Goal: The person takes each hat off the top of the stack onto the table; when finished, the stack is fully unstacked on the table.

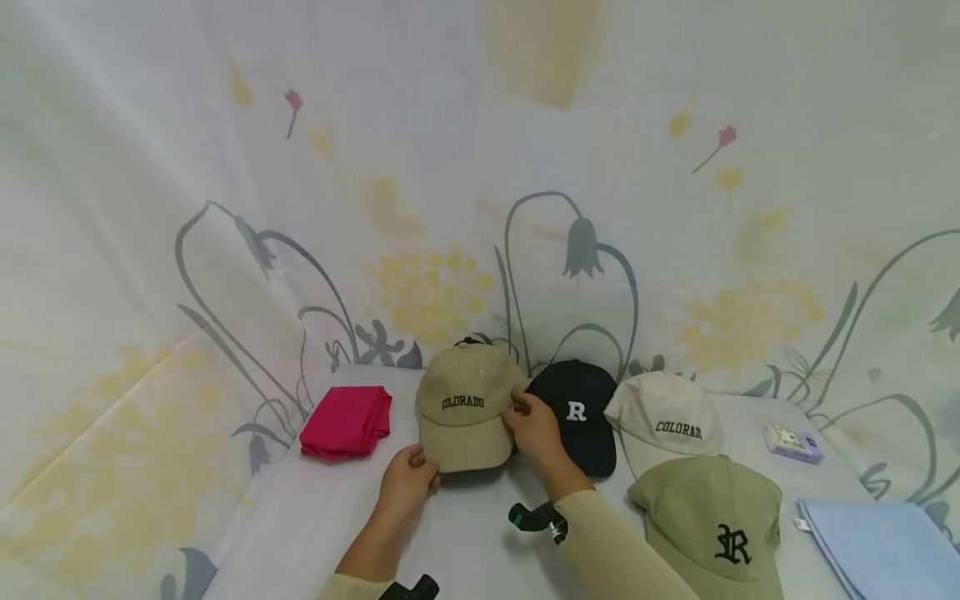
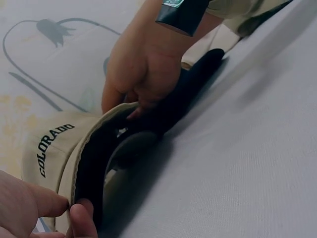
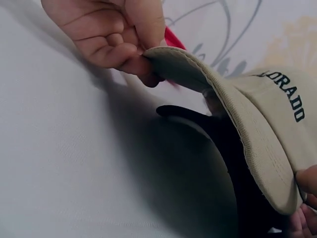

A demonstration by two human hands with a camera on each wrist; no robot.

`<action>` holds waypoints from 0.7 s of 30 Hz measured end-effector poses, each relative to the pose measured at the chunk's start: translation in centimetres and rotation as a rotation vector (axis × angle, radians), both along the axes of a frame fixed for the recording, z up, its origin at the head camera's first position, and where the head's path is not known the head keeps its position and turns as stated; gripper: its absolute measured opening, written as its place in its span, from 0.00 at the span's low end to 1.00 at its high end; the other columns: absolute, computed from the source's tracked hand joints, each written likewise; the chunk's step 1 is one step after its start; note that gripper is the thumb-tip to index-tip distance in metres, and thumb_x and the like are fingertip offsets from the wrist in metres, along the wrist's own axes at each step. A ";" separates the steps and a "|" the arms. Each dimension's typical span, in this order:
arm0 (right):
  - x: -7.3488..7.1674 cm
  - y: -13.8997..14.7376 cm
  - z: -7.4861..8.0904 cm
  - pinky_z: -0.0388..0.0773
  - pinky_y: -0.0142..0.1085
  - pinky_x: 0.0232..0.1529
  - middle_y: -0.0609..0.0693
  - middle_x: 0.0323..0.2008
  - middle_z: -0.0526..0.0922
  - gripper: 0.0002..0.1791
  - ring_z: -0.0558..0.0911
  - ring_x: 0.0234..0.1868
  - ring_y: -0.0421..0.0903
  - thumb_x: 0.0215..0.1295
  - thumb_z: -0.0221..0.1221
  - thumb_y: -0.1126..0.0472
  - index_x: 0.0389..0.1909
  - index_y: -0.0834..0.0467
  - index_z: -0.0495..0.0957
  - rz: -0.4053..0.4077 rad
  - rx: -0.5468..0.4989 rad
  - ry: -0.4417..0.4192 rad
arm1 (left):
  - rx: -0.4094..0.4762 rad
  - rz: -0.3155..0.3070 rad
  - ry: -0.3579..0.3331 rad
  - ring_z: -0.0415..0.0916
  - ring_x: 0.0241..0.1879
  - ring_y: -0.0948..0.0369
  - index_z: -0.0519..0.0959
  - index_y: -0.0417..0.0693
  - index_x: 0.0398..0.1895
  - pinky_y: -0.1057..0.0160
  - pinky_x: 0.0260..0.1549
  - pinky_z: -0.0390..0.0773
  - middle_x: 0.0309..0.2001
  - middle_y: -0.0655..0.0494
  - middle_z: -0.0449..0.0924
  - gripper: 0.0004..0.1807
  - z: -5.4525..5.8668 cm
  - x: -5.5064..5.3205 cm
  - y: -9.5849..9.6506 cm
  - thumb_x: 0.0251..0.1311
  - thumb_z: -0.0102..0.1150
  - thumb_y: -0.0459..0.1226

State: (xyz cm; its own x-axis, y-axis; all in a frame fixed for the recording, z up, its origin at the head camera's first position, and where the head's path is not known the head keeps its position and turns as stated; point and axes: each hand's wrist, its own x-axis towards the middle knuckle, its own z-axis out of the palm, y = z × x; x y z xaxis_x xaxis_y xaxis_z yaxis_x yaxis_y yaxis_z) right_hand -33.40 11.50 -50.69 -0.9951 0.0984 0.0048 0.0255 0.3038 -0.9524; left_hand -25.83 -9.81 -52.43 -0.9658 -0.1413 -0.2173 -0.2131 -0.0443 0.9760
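Grip of left hand (image 1: pixel 408 479) and right hand (image 1: pixel 538 429) pinches the tan COLORADO baseball cap (image 1: pixel 461 375).
It is near the back edge of the white surface (image 1: pixel 468 546), pinched at the brim's left side and where brim meets crown on the right. Just right sit a black R cap (image 1: pixel 573 442) and an off-white COLORADO cap (image 1: pixel 671 400); a magenta folded cloth (image 1: pixel 345 421) lies by the back left corner, a light-blue folded cloth (image 1: pixel 885 542) along the right edge.

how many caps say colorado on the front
2 readable: the tan cap, held by the left hand and right hand, and the cream cap, right of the black cap. A dark brim under the tan cap may be another cap's, its front hidden.
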 end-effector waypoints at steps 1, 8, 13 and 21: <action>0.2 0.0 0.0 0.80 0.51 0.63 0.63 0.63 0.78 0.27 0.77 0.65 0.59 0.75 0.62 0.60 0.71 0.65 0.73 -0.002 -0.003 -0.001 | -0.003 -0.002 0.002 0.79 0.45 0.56 0.60 0.25 0.75 0.66 0.40 0.85 0.63 0.31 0.70 0.31 0.1 0.2 0.0 0.73 0.55 0.28; 1.3 0.1 0.6 0.82 0.47 0.59 0.61 0.59 0.80 0.26 0.80 0.60 0.55 0.73 0.63 0.60 0.69 0.64 0.75 -0.018 -0.019 0.008 | -0.025 -0.009 0.054 0.80 0.44 0.57 0.62 0.24 0.73 0.67 0.40 0.85 0.62 0.29 0.72 0.31 0.4 1.1 -0.3 0.71 0.56 0.28; 2.2 0.2 1.1 0.82 0.44 0.57 0.62 0.58 0.80 0.26 0.79 0.60 0.55 0.72 0.64 0.62 0.67 0.65 0.75 -0.038 -0.047 0.008 | -0.027 -0.014 0.049 0.79 0.44 0.57 0.64 0.26 0.73 0.66 0.40 0.84 0.62 0.31 0.73 0.30 0.6 1.7 -0.3 0.70 0.57 0.29; 3.8 1.0 1.1 0.83 0.44 0.57 0.60 0.59 0.81 0.26 0.79 0.60 0.55 0.72 0.64 0.61 0.67 0.64 0.76 -0.070 -0.027 0.026 | -0.057 -0.044 0.027 0.80 0.44 0.57 0.63 0.28 0.73 0.65 0.42 0.85 0.62 0.33 0.71 0.30 1.1 2.8 0.1 0.71 0.57 0.30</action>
